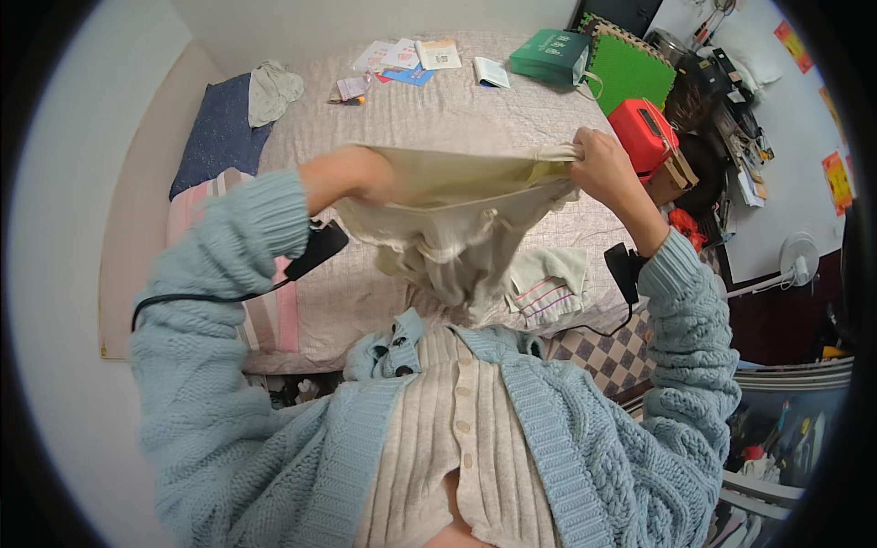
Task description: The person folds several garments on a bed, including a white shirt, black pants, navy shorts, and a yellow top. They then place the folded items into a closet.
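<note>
Stretched between my hands above the bed (329, 288) is a pale cream garment (452, 185) with a gathered waistband and a drawstring. My left hand (356, 175), blurred, is at the waistband's left end, its fingers partly hidden by the cloth. At the right end, my right hand (599, 161) grips the bunched edge. The garment's lower part hangs crumpled towards me. A folded light towel (551, 284) with pink and purple stripes lies on the bed, below and to the right of the garment.
A navy pillow (216, 130) with a pale cloth (274, 92) and a striped pink blanket (264, 322) lie left. Papers (404, 58) and a green bag (551, 56) are at the far side. A red case (642, 133) stands right, near a white fan (798, 260). Black devices with cables hang at both wrists.
</note>
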{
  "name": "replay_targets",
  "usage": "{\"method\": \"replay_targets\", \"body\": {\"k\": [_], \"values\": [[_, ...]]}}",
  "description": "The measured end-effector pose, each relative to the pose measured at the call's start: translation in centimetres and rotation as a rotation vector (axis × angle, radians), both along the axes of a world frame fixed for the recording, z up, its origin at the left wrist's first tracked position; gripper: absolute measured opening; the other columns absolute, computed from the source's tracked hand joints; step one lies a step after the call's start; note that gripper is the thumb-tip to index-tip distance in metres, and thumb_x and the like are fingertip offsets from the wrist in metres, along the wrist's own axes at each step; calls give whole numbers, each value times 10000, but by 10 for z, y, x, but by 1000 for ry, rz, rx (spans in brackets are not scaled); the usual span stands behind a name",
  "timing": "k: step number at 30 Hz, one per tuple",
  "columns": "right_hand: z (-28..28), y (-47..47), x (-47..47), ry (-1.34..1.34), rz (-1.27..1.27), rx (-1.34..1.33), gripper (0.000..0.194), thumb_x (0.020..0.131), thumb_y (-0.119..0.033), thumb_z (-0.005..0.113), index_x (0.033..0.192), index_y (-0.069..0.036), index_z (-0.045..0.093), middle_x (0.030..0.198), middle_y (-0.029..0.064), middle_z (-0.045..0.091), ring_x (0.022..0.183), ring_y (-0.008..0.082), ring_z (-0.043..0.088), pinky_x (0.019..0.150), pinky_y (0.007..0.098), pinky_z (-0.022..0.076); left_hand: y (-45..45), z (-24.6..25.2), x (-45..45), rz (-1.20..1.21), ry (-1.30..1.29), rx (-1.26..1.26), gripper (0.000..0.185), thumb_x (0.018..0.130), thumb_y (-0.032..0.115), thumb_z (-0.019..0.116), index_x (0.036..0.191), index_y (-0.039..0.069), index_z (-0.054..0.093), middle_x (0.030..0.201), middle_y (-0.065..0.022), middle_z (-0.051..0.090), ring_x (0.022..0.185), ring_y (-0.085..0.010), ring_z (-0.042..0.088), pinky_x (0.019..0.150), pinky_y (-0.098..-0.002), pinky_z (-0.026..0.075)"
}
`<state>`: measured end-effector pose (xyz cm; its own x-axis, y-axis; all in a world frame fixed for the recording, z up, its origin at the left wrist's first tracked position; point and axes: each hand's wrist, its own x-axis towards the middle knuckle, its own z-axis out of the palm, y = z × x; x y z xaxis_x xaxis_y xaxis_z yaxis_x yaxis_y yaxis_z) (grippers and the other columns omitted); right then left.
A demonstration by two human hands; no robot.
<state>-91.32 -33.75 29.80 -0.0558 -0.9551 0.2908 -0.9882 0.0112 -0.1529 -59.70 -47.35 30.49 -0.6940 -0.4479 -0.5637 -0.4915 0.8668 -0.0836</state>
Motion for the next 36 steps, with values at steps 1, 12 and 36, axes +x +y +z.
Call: {"method": "replay_targets", "body": {"k": [1,12,36], "values": [[-2,0,-3,-19,38,-90,248,754,-89,551,964,33,600,883,244,639,862,412,596,797,474,486,5,15,2,65,2,-73,422,898,419,516,1030,65,703,979,-192,680,913,-387,634,837,-467,481],[35,-21,76,-642,327,359,398,722,-71,687,1109,-14,613,885,160,677,895,279,644,792,377,499,13,89,7,242,490,-687,466,831,270,637,1235,46,574,1286,-177,554,1177,-352,525,991,-402,415],[78,-14,45,-335,393,-66,209,776,-51,703,954,22,620,805,127,609,719,216,595,654,328,476,-64,2,98,998,1236,297,367,899,242,603,1207,45,571,1270,-99,554,1209,-258,474,1017,-385,362]]}}
